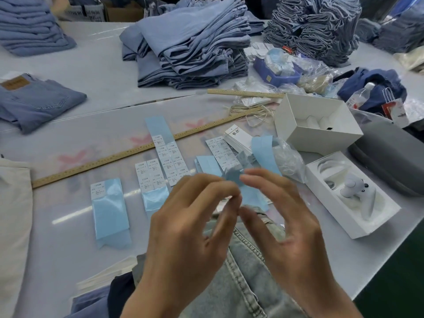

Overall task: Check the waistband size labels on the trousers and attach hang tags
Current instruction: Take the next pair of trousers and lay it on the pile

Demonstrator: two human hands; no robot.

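Light blue denim trousers (250,274) lie at the near table edge under both hands. My left hand (190,228) has thumb and forefinger pinched together, with a small blurred blue label strip (232,174) standing just above the fingertips. My right hand (284,226) faces it with fingers curved and spread. Its forefinger tip is at the strip and its thumb tip meets the left fingertips; blur hides any grip. Blue backing sheets with white size stickers (169,157) lie in a row beyond. A stack of white hang tags (238,138) and a string bundle (252,112) lie behind them.
A long wooden ruler (114,157) crosses the table. Two open white boxes (319,131) (330,203) and a grey case (390,157) crowd the right side. Tall stacks of folded jeans (190,49) stand at the back, folded jeans (39,102) at left, beige cloth (11,214) at the left edge.
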